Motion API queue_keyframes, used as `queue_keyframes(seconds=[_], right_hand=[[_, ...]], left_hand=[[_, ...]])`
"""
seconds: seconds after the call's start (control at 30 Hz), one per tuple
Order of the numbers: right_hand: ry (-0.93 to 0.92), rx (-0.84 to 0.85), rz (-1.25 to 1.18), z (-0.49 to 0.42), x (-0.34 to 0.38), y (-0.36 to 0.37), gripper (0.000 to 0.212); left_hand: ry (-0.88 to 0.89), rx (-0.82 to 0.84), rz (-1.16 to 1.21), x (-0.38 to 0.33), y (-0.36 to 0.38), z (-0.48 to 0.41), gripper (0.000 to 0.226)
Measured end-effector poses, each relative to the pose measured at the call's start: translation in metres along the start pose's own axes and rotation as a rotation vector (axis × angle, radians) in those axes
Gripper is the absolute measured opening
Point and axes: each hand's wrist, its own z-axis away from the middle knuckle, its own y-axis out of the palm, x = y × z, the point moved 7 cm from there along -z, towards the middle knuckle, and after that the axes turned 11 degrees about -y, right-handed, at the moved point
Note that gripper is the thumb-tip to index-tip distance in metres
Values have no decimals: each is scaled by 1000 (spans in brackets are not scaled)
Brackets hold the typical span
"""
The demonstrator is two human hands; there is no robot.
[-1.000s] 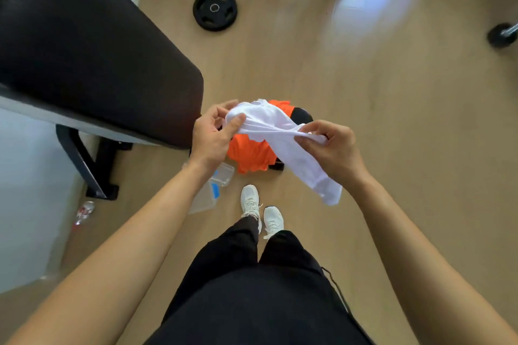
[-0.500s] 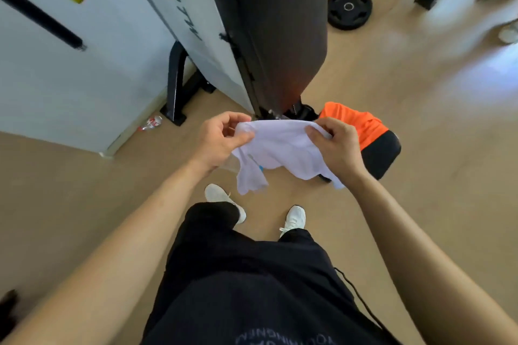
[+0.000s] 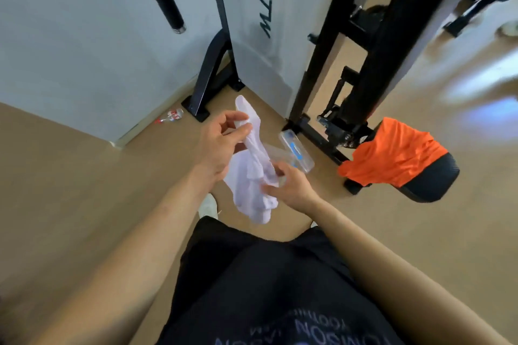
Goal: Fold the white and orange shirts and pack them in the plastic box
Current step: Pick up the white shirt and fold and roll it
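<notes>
Since half a second back the white shirt [image 3: 253, 176] has gone from spread wide to a bunched vertical twist. Left hand [image 3: 221, 141] pinches its upper end, right hand [image 3: 288, 185] pinches lower down. Just right of the shirt, the plastic box [image 3: 297, 152] sits on the floor. Further right, the orange shirt [image 3: 392, 152] drapes over a black bench pad [image 3: 431, 180].

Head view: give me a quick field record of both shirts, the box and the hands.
white shirt: bunched, held in the air, not folded
left hand: grips its upper part
right hand: pinches its lower part
orange shirt: draped over black padded seat, untouched
plastic box: on floor behind white shirt, partly hidden; contents unclear
</notes>
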Motion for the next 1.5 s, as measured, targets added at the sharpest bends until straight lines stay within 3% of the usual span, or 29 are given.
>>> queue_keyframes(seconds=[0.07, 0.2, 0.33, 0.47, 0.63, 0.83, 0.97, 1.07, 1.27, 1.4, 1.5], right_hand=[[94, -46, 105, -19, 3, 34, 18], [218, -110, 91, -56, 19, 68, 24], [250, -279, -25, -77, 34, 52, 9], [186, -324, -62, -98, 29, 40, 11], [123, -311, 19, -130, -15, 44, 8], [147, -432, -47, -162, -126, 54, 26], [142, -499, -131, -174, -203, 75, 36], [84, -521, -182, -172, -240, 92, 38], [-128, -523, -196, -121, -231, 104, 25], [-227, -494, -153, -80, -201, 100, 18], [-326, -467, -76, -64, -166, 98, 15]], left_hand=[[-4, -1, 19, -5, -44, -13, 19], [3, -103, -101, -3, -141, -45, 22], [-28, -183, -424, 25, -210, -77, 31], [-36, -203, -848, 77, -235, -114, 35], [85, -214, -1245, 135, -221, -151, 17], [-49, -168, -790, 194, -211, -208, 14], [17, -151, -590, 235, -187, -234, 28], [81, -258, -504, 272, -177, -246, 30], [85, -385, -439, 332, -175, -217, 3], [104, -374, -463, 340, -174, -166, 10], [127, -246, -471, 330, -146, -132, 14]])
